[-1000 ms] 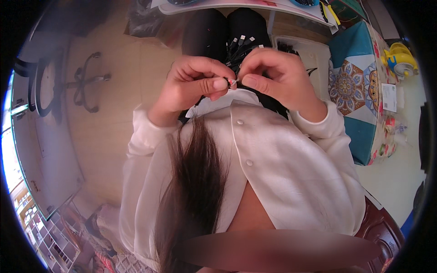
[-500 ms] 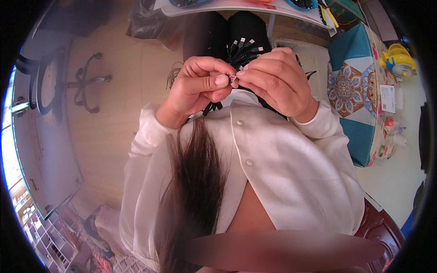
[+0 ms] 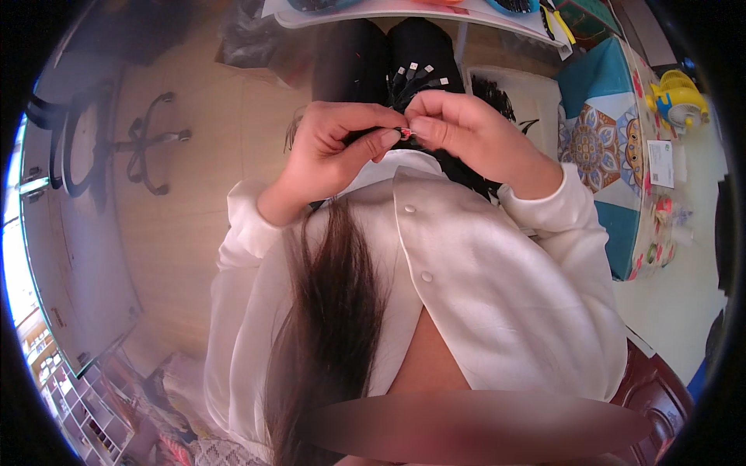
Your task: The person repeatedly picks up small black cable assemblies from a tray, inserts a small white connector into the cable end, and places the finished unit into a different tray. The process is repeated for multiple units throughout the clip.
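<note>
In front of my chest, both hands meet over the thin wires (image 3: 406,134) of a cable, which show red and whitish between my fingertips. My left hand (image 3: 330,147) is closed, pinching the dark cable end with thumb and forefinger. From the other side my right hand (image 3: 482,138) pinches the wire tips, its fingers curled together. Just beyond the hands, a bunch of black USB cables (image 3: 406,87) lies across my dark-trousered lap, metal plugs fanned away from me. What lies under my fingers is hidden.
A white table (image 3: 420,15) edges the far side, with yellow-handled pliers (image 3: 566,27) at its right. Right of my legs stands a pale bin (image 3: 532,85) holding black cables (image 3: 491,93). A patterned cloth (image 3: 598,147) and yellow fan (image 3: 680,101) are farther right; a chair base (image 3: 144,144) stands left.
My right hand has turned and lowered, its thumb now along the wires. The left hand has tilted over slightly, its fingers still pinched. More of the cables in the bin shows.
</note>
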Available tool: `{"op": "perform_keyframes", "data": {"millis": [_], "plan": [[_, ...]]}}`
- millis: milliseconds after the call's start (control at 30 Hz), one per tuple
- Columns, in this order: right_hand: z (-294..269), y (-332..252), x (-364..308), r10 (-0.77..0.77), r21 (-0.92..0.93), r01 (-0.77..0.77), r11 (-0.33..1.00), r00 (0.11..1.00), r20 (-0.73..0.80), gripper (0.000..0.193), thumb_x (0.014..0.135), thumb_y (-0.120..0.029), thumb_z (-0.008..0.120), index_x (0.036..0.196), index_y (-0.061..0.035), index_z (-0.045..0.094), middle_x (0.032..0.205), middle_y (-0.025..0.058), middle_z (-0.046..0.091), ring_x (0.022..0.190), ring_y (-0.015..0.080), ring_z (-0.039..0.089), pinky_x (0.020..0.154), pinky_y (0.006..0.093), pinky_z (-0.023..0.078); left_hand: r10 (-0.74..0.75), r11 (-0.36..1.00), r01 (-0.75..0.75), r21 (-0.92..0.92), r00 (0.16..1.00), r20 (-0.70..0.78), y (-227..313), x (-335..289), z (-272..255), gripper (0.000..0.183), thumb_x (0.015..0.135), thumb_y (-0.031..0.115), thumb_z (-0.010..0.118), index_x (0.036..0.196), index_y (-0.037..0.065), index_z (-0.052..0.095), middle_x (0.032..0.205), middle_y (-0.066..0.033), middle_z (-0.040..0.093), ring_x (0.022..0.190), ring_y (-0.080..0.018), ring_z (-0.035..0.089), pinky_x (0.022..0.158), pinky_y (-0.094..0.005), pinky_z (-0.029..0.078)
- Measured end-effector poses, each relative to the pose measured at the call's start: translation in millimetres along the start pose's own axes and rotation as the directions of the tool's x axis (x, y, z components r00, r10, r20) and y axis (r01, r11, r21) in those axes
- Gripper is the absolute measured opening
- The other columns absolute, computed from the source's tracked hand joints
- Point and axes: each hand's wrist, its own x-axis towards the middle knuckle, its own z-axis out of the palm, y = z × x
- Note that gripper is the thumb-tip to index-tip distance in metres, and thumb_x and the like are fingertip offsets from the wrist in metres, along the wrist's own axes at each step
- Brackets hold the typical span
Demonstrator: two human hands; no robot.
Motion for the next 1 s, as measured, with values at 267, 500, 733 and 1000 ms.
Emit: {"op": "perform_keyframes", "data": {"millis": [267,500,733,1000], "plan": [[-4,-1,13,-0.480,-0.389,0.417,0.822,0.873,-0.079,0.015,0.087,-0.009,0.068,0.099,-0.0028,0.065,0.089,0.0033,0.063,0.079,0.0142,0.058,0.069,0.0257,0.047,-0.210,0.572,0.330,-0.751,0.944,0.255,-13,6,-18,0.012,0.090,0.003,0.059,0.097,-0.005,0.065,0.086,-0.0099,0.064,0.051,-0.0060,0.037,0.044,-0.0211,0.023],[-15,-9,28,-0.813,-0.665,0.706,0.245,0.523,0.255,0.024,0.072,-0.006,0.077,0.093,-0.0025,0.066,0.087,0.0071,0.063,0.078,0.0230,0.060,0.068,0.0322,0.049,-0.167,0.423,0.415,-0.806,0.910,0.380,-23,9,-18,0.014,0.091,0.005,0.057,0.099,-0.006,0.064,0.084,-0.0076,0.062,0.049,-0.0051,0.033,0.043,-0.0210,0.022],[-11,-10,28,-0.830,-0.626,0.747,0.222,0.481,0.280,0.023,0.071,-0.002,0.076,0.090,-0.0018,0.062,0.084,0.0082,0.059,0.076,0.0246,0.057,0.066,0.0335,0.048,-0.156,0.363,0.466,-0.807,0.884,0.440,-20,12,-13,0.015,0.090,0.002,0.057,0.101,-0.006,0.064,0.086,-0.0088,0.064,0.050,-0.0064,0.034,0.043,-0.0216,0.023],[-1,9,25,-0.813,-0.334,0.782,0.527,0.578,0.071,0.012,0.078,0.003,0.067,0.087,-0.0013,0.061,0.086,0.0078,0.059,0.073,0.0194,0.055,0.064,0.0282,0.045,-0.179,0.573,0.376,-0.728,0.924,0.337,-4,12,-3,0.013,0.088,0.000,0.061,0.098,-0.006,0.067,0.086,-0.0120,0.067,0.054,-0.0083,0.042,0.045,-0.0228,0.029]]}}
